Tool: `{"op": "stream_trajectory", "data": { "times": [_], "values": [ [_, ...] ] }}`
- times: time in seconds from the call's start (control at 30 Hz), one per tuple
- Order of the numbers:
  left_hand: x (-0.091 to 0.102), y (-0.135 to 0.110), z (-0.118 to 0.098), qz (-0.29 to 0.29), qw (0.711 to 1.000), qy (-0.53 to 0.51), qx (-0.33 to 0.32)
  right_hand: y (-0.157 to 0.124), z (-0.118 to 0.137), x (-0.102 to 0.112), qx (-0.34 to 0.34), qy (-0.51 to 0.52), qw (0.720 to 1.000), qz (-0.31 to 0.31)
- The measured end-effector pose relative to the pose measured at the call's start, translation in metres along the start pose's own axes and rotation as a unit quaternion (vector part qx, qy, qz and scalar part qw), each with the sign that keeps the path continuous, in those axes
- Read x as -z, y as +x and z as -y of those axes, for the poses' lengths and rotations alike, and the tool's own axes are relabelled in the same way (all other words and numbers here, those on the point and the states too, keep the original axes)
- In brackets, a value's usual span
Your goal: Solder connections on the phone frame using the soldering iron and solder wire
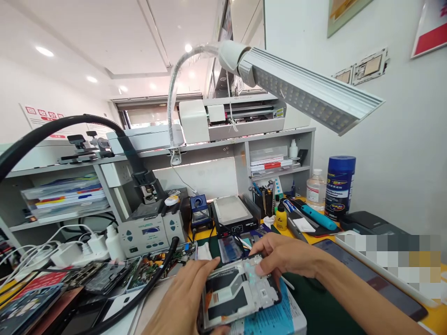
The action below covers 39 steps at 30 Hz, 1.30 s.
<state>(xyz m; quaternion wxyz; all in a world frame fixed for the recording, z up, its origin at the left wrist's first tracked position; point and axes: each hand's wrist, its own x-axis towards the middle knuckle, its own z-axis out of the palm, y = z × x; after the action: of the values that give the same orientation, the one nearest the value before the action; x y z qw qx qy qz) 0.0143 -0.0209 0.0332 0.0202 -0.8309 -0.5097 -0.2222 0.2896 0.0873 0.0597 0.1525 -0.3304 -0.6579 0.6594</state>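
Observation:
Between my hands is an opened phone frame [230, 298], with a silvery inner plate, a black recess and orange strips at its left end. Along its left side my left hand [181, 298] is closed, fingers over the far edge and the thumb tip at the near edge. My right hand [284, 256] grips the far right part, thumb pressed on the plate and fingers behind the edge. Under the frame lies a blue and white box [293, 318] on a dark green mat [324, 307].
An LED lamp [310, 88] hangs overhead. At the left are a soldering station [153, 237], a black hose [153, 284] and circuit boards [150, 270]. Behind the hands stand a hot plate [233, 211] and a yellow bottle [281, 217]. A blue can [340, 186] and a tablet [370, 279] are at right.

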Motion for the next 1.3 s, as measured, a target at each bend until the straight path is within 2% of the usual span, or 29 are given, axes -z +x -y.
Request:
{"op": "stream_trajectory", "data": {
  "times": [0.1, 0.23, 0.4, 0.47, 0.6, 0.67, 0.77, 0.97, 1.17, 1.3],
  "values": [
    [0.004, 0.001, 0.002, 0.059, 0.998, -0.030, 0.014, -0.003, 0.003, 0.001, 0.001, -0.029, 1.000, -0.001],
    [0.012, 0.002, -0.002, 0.132, 0.985, -0.079, 0.081, -0.008, 0.007, 0.006, 0.034, -0.081, 0.995, -0.055],
    [0.014, 0.004, -0.011, 0.153, 0.979, -0.060, 0.116, -0.007, 0.007, 0.009, 0.037, -0.120, 0.989, -0.081],
    [0.013, 0.004, -0.013, 0.137, 0.986, -0.042, 0.090, -0.007, 0.006, 0.008, 0.034, -0.135, 0.987, -0.075],
    [0.011, 0.004, -0.008, 0.053, 0.998, 0.007, -0.044, -0.009, 0.008, 0.009, 0.035, -0.173, 0.983, -0.059],
    [0.010, 0.003, -0.004, 0.016, 0.994, 0.046, -0.103, -0.011, 0.008, 0.010, 0.038, -0.193, 0.979, -0.046],
    [0.006, 0.001, 0.000, -0.021, 0.983, 0.091, -0.158, -0.011, 0.008, 0.011, 0.046, -0.216, 0.975, -0.035],
    [-0.005, -0.003, 0.000, -0.076, 0.982, 0.065, -0.158, -0.011, 0.008, 0.011, 0.054, -0.253, 0.965, -0.036],
    [-0.008, -0.004, -0.001, -0.094, 0.978, 0.072, -0.174, -0.015, 0.013, 0.006, 0.061, -0.280, 0.958, -0.014],
    [-0.010, -0.004, 0.000, -0.103, 0.975, 0.088, -0.177, -0.016, 0.016, 0.002, 0.056, -0.306, 0.950, -0.034]
  ]
}}
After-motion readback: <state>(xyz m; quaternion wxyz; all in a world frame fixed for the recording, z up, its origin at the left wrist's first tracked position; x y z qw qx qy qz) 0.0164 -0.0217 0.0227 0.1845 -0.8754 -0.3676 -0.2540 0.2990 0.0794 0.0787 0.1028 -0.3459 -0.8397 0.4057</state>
